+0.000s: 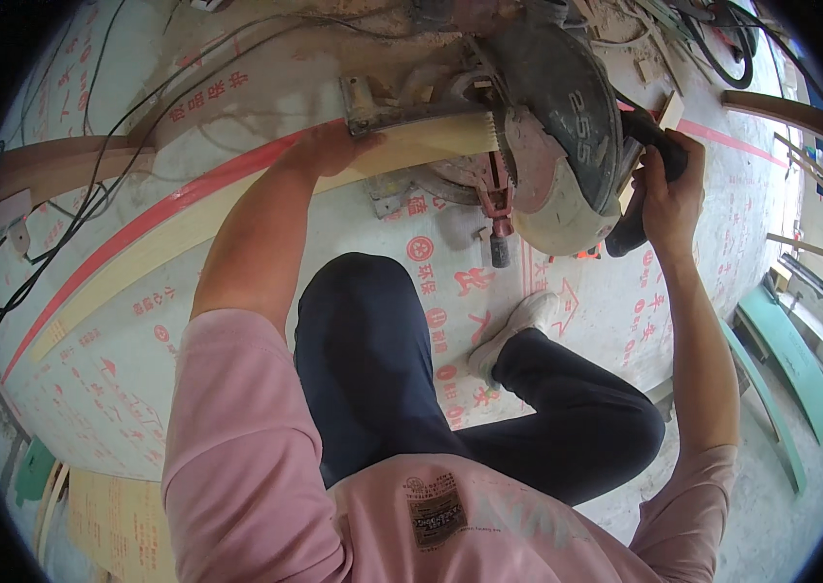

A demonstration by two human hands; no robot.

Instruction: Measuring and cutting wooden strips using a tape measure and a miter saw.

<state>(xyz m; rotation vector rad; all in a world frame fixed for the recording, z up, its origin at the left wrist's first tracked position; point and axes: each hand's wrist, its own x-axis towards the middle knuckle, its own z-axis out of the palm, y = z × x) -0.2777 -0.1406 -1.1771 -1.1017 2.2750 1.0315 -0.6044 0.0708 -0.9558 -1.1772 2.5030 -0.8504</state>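
A miter saw (567,107) with a dark blade guard stands on the floor in front of me. My right hand (674,194) is wrapped round its black handle (633,219). A long pale wooden board (421,144) lies across the saw and runs off to the left. My left hand (329,151) grips the board just left of the saw's metal fence (367,107), its fingers partly hidden. The toothed blade edge (501,146) is right at the board's right end; whether it touches the wood is unclear. A red-framed clamp or lever (497,199) sits below the blade.
Printed white sheeting (236,379) covers the floor, with red tape (154,204) along the board. Black cables (120,160) trail at the left. Sawdust and offcuts (645,68) lie behind the saw. Green strips (786,355) are at right, and my shoe (518,335) is near the saw.
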